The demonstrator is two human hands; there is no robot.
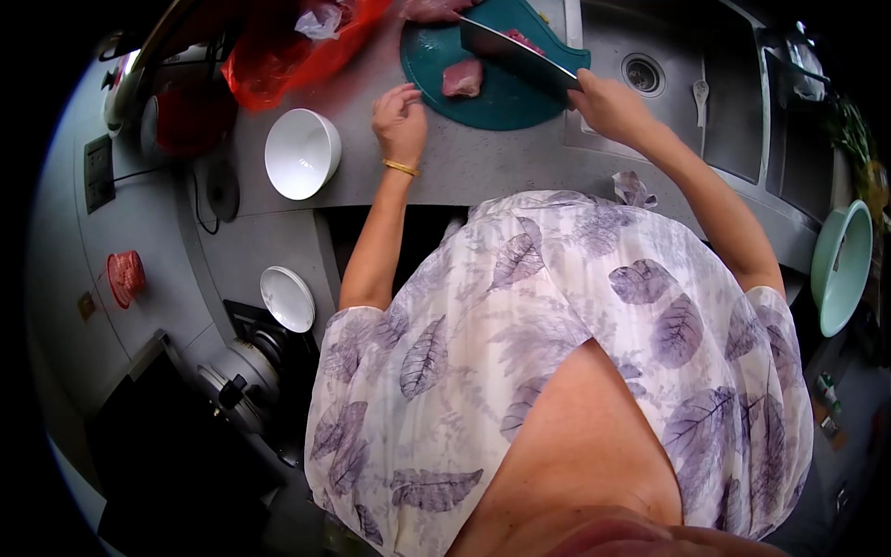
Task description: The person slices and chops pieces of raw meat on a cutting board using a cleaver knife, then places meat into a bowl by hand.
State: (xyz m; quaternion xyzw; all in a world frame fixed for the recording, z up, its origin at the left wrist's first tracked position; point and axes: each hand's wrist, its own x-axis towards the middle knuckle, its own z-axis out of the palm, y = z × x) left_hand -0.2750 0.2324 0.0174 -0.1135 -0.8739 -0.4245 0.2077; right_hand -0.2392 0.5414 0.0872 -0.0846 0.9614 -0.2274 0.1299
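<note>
My right hand [608, 104] is closed round the handle of a broad cleaver [515, 54], whose blade reaches left over the teal cutting board [501, 113]. A small chunk of raw meat [462, 79] lies on the board, left of the blade. More meat [436, 9] sits at the board's upper left edge, and some small pieces show beside the blade. My left hand [400, 116], with a yellow bracelet at the wrist, is just left of the board, its fingers curled; whether anything is between them is too small to tell.
A white bowl [303, 154] stands left of my left hand, below a red plastic bag [278, 60]. On the right is a steel sink [682, 121] holding a white spoon [701, 102]. A green basin [841, 269] sits far right; a lidded pot [239, 382] is lower left.
</note>
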